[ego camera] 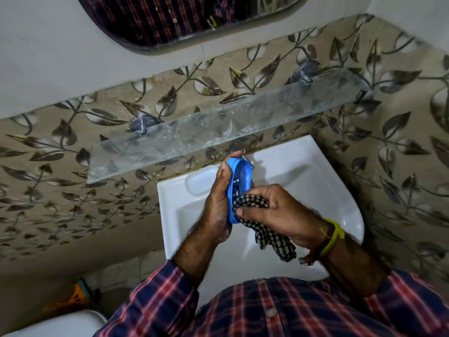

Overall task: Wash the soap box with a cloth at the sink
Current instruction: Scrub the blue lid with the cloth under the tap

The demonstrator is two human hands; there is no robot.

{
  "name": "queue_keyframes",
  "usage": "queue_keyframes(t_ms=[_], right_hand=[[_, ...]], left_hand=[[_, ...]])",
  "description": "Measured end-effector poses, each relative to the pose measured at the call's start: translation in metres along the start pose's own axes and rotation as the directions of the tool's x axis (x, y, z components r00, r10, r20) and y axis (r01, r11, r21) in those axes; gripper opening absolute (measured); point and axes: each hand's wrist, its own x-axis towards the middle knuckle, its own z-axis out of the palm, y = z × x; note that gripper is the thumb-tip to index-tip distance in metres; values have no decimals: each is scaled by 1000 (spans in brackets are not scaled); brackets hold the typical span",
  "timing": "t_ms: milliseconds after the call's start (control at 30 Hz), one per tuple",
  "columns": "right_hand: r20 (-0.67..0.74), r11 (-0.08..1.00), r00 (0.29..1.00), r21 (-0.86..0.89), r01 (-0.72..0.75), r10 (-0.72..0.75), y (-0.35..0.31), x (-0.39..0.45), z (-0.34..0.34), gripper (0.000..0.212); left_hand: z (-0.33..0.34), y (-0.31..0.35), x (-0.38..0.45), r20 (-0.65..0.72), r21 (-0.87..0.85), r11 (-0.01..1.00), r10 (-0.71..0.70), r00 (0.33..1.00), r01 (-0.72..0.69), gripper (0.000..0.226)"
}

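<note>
The tap [247, 158] is almost wholly hidden behind the soap box [239, 183], with only a bit of metal showing at the box's top edge. The far side of the box is covered by the left hand [218, 205], and its lower end is hidden under the cloth [255, 207]. The mirror [170, 18] is cut off at the top, showing only a checked reflection.

The box is held on edge over the sink [315, 181], open side toward the right. It is blue plastic, oval, with slots in its floor; nothing can be seen inside it. The sink is white glazed ceramic with a shallow oval soap recess at its left rear corner.

The left hand wraps around the box's back, fingers curled over its top rim. The right hand [279, 210] clutches the bunched black-and-white checked cloth against the box's lower part, a tail hanging below the wrist. A clear glass shelf [218, 127] on metal brackets crosses the leaf-patterned tiles [60, 190].
</note>
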Motion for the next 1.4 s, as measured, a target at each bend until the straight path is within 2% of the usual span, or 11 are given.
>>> queue_keyframes(t_ms=[100,233,400,567,767,900,1033,1200,1300,1367,1400], right_hand=[[85,973,994,-217,80,-63,2,-2,-3,6],[2,885,991,-450,119,-132,4,-5,-2,8],[55,583,967,-789,195,-248,5,-13,0,21],[42,616,938,-743,260,-345,5,-15,5,21],[26,520,949,-832,195,-314,14,-14,1,25],[69,504,903,-811,298,-424,14,-17,3,23],[81,461,904,-839,289,-419,21,-16,2,25],[102,369,814,-854,367,-572,30,-11,3,16],[52,437,780,-804,403,-624,31,-8,3,16],[-46,590,812,-711,383,-582,30,-6,2,14],[-107,694,844,-627,354,-526,28,-5,2,13]], left_hand=[[1,1,1,-3,50,999,18,1000,-18,51],[4,-1,0,-35,40,999,-10,999,11,48],[4,6,1,-80,131,990,-34,996,45,49],[7,12,0,-110,95,994,-45,993,55,46],[2,8,-1,-115,109,993,-29,993,42,45],[3,12,-2,-117,32,998,-57,991,61,43],[1,15,-1,-165,-19,996,-84,983,82,42],[0,20,0,-237,-99,983,-174,956,154,51],[-2,25,3,-262,-158,975,-191,946,154,56],[-2,24,5,-235,-79,986,-162,958,147,65],[-1,21,3,-225,48,989,-129,966,143,66]])
